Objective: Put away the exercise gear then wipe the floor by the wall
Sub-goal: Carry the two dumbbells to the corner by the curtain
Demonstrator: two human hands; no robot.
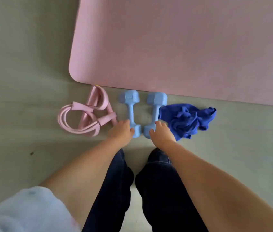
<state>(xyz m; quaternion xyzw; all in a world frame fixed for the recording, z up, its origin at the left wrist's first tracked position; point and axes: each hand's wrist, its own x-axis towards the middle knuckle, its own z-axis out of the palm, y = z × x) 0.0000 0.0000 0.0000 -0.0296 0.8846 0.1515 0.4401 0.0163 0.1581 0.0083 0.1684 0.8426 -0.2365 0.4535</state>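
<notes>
Dumbbells lie side by side on the floor (pixel 23 72), just below the near edge of the pink mat (pixel 182 47): the left dumbbell (pixel 130 111) and the right dumbbell (pixel 156 111), both pale blue, handles pointing away from the person. The left hand (pixel 120 132) is on the near end of the left one, fingers curling round the handle and thumb against the near head; the right hand (pixel 161 133) is on the right one in the same way, fingers bent over the handle by its near head. Neither weight looks lifted yet. The step in hand seems to be the first, gathering the gear, starting with the two weights. Next, I judge, both grips need to close fully on the handles before a straight lift, since the weights sit close together and could knock. A pink resistance band (pixel 85 114) lies coiled just left of the left weight, and a crumpled blue cloth (pixel 187 121) touches the right weight's handle; the cloth probably serves for the wiping later. No box, bag or shelf shows, so where the gear goes cannot be told.
</notes>
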